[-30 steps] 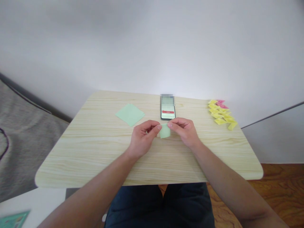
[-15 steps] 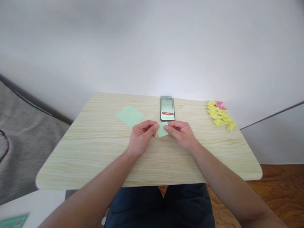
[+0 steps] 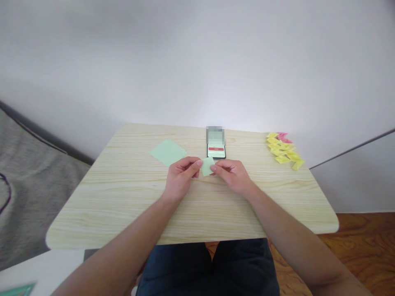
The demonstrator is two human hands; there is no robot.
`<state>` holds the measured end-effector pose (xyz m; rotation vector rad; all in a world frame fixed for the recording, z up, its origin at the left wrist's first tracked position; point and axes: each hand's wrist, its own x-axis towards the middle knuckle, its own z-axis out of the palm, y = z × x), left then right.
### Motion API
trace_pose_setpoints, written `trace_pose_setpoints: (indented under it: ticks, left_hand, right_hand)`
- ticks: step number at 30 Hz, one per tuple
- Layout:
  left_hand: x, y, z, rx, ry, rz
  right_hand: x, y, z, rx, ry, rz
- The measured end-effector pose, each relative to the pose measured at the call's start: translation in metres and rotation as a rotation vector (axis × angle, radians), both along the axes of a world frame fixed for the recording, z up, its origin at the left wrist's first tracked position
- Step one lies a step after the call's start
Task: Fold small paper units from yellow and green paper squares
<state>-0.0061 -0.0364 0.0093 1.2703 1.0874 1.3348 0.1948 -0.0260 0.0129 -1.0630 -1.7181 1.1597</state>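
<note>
Between my two hands is a small folded piece of light green paper (image 3: 207,167). My left hand (image 3: 182,176) pinches its left side between thumb and fingers. On the right side, my right hand (image 3: 233,174) grips the same paper with the thumb on its face. Just beyond it lies a phone (image 3: 216,152) with a lit screen, its upper part pixelated. Flat green paper sheets (image 3: 167,152) rest to the left, their near corner close behind my left hand.
Several folded yellow paper pieces (image 3: 282,149) and pink ones (image 3: 283,137) sit in a cluster at the table's right. The pale wooden table (image 3: 123,205) backs onto a white wall (image 3: 197,61). Grey fabric (image 3: 27,185) is at far left.
The green paper has tilted slightly and shifted a little left in view, along with both hands. Both hands keep hold of it. The whole view has shifted slightly.
</note>
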Motion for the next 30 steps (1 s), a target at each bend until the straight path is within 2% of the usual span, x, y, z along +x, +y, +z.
trace_pose_setpoints:
  ticks: [8, 14, 20, 26, 30]
  left_hand:
    - [0.0004, 0.0006, -0.0002, -0.02, -0.051, 0.023]
    - [0.001, 0.0006, 0.0011, -0.03, -0.042, 0.043]
    - [-0.0002, 0.0015, 0.0, -0.026, -0.031, 0.027]
    - [-0.0005, 0.0016, -0.0017, -0.025, -0.036, 0.01]
    - [-0.0002, 0.0, -0.001, -0.013, -0.01, 0.005]
  right_hand:
    - [0.0006, -0.0009, 0.0011, -0.027, -0.018, 0.013]
    - [0.0029, -0.0009, 0.0031, 0.059, -0.08, 0.004]
    - [0.0016, -0.0011, 0.0037, -0.043, -0.03, 0.053]
    - [0.0009, -0.002, 0.0046, 0.005, -0.094, 0.009]
    - [0.0013, -0.0018, 0.002, -0.028, -0.073, -0.002]
